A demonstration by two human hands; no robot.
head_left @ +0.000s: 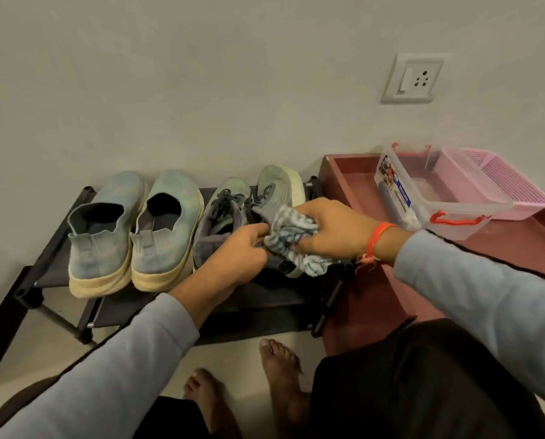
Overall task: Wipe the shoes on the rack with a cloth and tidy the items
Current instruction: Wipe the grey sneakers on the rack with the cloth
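Nearest to me, my two bare feet [249,394] are standing on the pale floor [56,337], with my dark trousers [401,381] filling the lower right. My grey sleeves [112,375] are reaching forward from both sides toward the rack [280,299], a low black frame with fabric shelves sitting against the wall [201,90].

My left hand [233,258] is curling round the heel end of the right laced shoe [274,198], fingers bent and gripping it. My right hand [331,228] is bunching the cloth [291,239], a grey and white striped rag, in curled fingers and pressing it against the same shoe's side near the opening. The rag is hanging down in folds over the shoe's heel. An orange thread [375,240] is circling my right wrist.

That shoe is tilting on its side, showing its pale sole toward the right. Just beside it on the left, the other laced shoe [220,213] is resting upright with dark laces. Further left, two slip-ons [131,229] are standing side by side, touching, heels toward me, with cream soles overhanging the shelf's front edge.

To the right of the rack, a maroon tray [511,245] is lying against it. On it a clear box [435,201] with red clips is sitting, and a pink basket [511,182] is touching its far side.

On the wall above, a white socket [413,79] is showing.
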